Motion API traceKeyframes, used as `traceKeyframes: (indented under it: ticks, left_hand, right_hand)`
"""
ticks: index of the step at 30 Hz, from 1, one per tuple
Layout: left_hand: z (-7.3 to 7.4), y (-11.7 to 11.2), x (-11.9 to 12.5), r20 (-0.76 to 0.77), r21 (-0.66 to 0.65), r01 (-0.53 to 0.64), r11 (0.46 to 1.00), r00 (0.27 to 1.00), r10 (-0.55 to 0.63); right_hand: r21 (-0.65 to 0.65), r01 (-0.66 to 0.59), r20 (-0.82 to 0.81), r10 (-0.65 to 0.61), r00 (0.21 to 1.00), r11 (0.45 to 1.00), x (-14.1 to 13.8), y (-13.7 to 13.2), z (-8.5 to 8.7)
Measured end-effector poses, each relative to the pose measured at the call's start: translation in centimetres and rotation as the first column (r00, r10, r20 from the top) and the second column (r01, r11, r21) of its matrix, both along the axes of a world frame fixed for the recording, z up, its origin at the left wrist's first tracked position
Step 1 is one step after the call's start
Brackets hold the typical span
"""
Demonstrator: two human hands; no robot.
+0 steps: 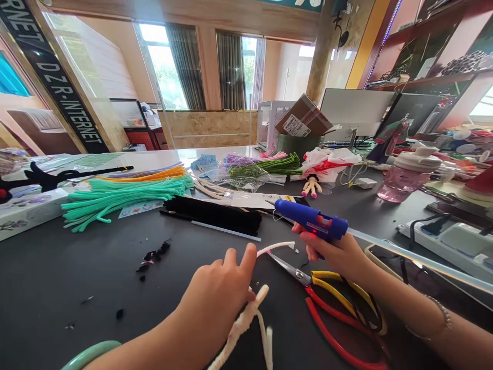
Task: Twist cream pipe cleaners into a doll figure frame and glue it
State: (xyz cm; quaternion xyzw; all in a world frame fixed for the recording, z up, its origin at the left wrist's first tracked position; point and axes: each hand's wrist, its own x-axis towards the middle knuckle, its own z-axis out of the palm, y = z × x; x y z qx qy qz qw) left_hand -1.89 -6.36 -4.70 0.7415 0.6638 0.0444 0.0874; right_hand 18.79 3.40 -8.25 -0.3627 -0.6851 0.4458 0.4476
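My left hand [219, 288] is closed around a cream pipe-cleaner piece [241, 326], thick and wrapped, with thinner strands hanging down. One thin cream strand [275, 247] sticks out past my fingertips to the right. In my right hand [333, 252] is a blue hot glue gun [311, 218], its metal nozzle aimed left and a red light glowing on it. A long clear glue stick [416, 254] trails from its back end. Between my hands, scissors [300, 276] with red and yellow handles lie on the dark table.
Bundles of mint pipe cleaners [123, 198] and black pipe cleaners [213, 213] lie ahead, with green ones [269, 167] farther back. Black scraps [154, 254] dot the left side. At right stand a pink bottle [406, 174] and a power strip [458, 244].
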Motion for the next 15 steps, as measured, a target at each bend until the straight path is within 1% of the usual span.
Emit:
traceKeyframes:
  ticks: [1,3,4,6,7,8,9,10,11,12,13,14,15]
  left_hand:
    - [-0.1,0.0,0.1,-0.060,0.042,0.037,0.998,0.998,-0.034]
    - [-0.2,-0.2,0.2,-0.199,0.083,0.170,0.982,0.968,-0.151]
    - [-0.2,-0.5,0.3,-0.265,0.082,0.253,0.964,0.938,-0.224]
    - [-0.2,-1.1,0.6,-0.346,0.055,0.405,0.913,0.865,-0.363]
    - [-0.1,-1.4,0.9,-0.363,0.058,0.457,0.887,0.838,-0.408]
    - [0.0,-1.8,1.1,-0.375,0.047,0.488,0.871,0.817,-0.438]
    - [0.2,-2.1,1.5,-0.388,0.063,0.521,0.851,0.799,-0.460]
    - [0.4,-2.3,1.9,-0.407,0.129,0.548,0.827,0.790,-0.459]
    - [0.6,-2.6,2.3,-0.407,0.249,0.559,0.791,0.801,-0.438]
    - [0.8,-2.7,2.8,-0.375,0.375,0.561,0.738,0.820,-0.433]
    - [1.0,-2.9,3.4,-0.349,0.496,0.571,0.655,0.821,-0.452]
    - [1.2,-3.0,4.1,-0.340,0.577,0.580,0.576,0.811,-0.476]
    - [1.4,-3.1,4.8,-0.348,0.640,0.613,0.462,0.768,-0.538]
  right_hand:
    - [0.007,0.000,0.009,0.000,1.000,1.000,0.0,-0.1,0.1]
    - [0.050,-0.020,0.033,0.019,0.999,0.999,0.1,-0.4,0.2]
    - [0.089,-0.034,0.058,0.029,0.998,0.995,0.2,-0.5,0.4]
    - [0.201,-0.056,0.141,0.028,0.990,0.978,0.3,-0.6,0.7]
    - [0.278,-0.062,0.185,0.009,0.983,0.959,0.4,-0.7,0.9]
    - [0.359,-0.065,0.222,-0.017,0.975,0.931,0.4,-0.7,1.1]
    - [0.433,-0.068,0.243,-0.044,0.969,0.899,0.4,-0.8,1.3]
    - [0.494,-0.067,0.249,-0.067,0.966,0.867,0.3,-0.9,1.5]
    - [0.539,-0.072,0.253,-0.080,0.964,0.839,0.3,-1.0,1.6]
    - [0.577,-0.073,0.251,-0.091,0.964,0.813,0.2,-1.1,1.6]
    - [0.610,-0.073,0.245,-0.100,0.964,0.789,0.1,-1.2,1.6]
    - [0.643,-0.070,0.234,-0.109,0.966,0.763,0.0,-1.3,1.6]
    - [0.677,-0.064,0.221,-0.120,0.968,0.733,-0.2,-1.3,1.5]
